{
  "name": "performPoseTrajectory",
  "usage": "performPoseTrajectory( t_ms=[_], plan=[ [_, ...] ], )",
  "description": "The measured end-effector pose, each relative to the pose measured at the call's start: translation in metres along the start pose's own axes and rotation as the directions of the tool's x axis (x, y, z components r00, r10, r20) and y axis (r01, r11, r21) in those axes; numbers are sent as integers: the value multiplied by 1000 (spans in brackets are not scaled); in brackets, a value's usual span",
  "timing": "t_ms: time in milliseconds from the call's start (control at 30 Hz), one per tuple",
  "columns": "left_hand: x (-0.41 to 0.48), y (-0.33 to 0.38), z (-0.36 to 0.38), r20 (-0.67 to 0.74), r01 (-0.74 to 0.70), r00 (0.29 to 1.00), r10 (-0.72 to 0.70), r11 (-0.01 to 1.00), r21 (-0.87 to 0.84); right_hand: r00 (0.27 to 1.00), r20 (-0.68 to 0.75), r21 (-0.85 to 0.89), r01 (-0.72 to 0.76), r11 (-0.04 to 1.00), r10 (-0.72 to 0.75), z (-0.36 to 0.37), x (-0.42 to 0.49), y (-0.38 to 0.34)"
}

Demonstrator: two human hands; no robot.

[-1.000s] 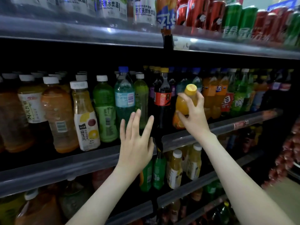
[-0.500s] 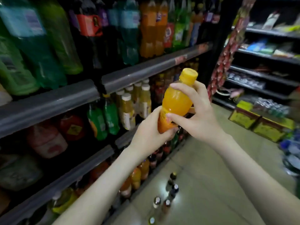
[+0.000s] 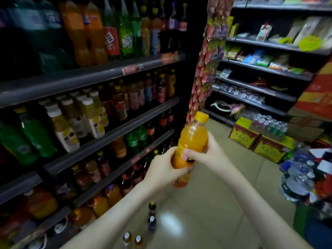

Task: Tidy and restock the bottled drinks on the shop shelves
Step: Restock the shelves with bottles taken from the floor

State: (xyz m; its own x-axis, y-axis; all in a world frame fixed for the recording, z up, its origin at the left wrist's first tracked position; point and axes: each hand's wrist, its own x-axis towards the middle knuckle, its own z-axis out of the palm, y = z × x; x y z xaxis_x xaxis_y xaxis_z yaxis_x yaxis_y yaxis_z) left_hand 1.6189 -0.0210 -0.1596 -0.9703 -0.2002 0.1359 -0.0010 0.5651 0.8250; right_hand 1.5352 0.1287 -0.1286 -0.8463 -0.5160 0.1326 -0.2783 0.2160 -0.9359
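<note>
- The left hand (image 3: 166,168) is gripping the lower part of one orange bottle (image 3: 193,139), with its fingers curled round it.
- The right hand (image 3: 211,155) is gripping the same bottle from the other side, its thumb lying across the label.
- The bottle is leaning slightly in mid-air, with its one yellow cap (image 3: 201,116) uppermost. It is just in front of the drink shelves (image 3: 111,130) and above the floor (image 3: 206,203).
- Four small bottles (image 3: 152,207) are standing on the floor below the arms, two of them at the bottom edge of the view.
- Two yellow boxes (image 3: 244,136) are sitting side by side on the floor at the right, with one pack of cans (image 3: 269,124) resting on them.
</note>
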Motion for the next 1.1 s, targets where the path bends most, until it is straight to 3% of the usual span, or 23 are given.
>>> performPoseTrajectory(
  t_ms=[200,533,867,1100],
  plan=[
    [60,11,24,51,54,997,-53,998,-15,999,-52,-19,-5,1000,4,-51,56,32],
    [221,-52,36,-185,170,973,-137,969,180,972,-234,125,12,992,18,-93,236,104],
    [399,-87,20,-502,320,844,-187,928,193,965,-259,136,81,987,-43,-94,425,138],
    [518,-128,22,-669,422,715,-202,888,183,994,-82,85,75,994,-69,-73,560,194]
  ],
)
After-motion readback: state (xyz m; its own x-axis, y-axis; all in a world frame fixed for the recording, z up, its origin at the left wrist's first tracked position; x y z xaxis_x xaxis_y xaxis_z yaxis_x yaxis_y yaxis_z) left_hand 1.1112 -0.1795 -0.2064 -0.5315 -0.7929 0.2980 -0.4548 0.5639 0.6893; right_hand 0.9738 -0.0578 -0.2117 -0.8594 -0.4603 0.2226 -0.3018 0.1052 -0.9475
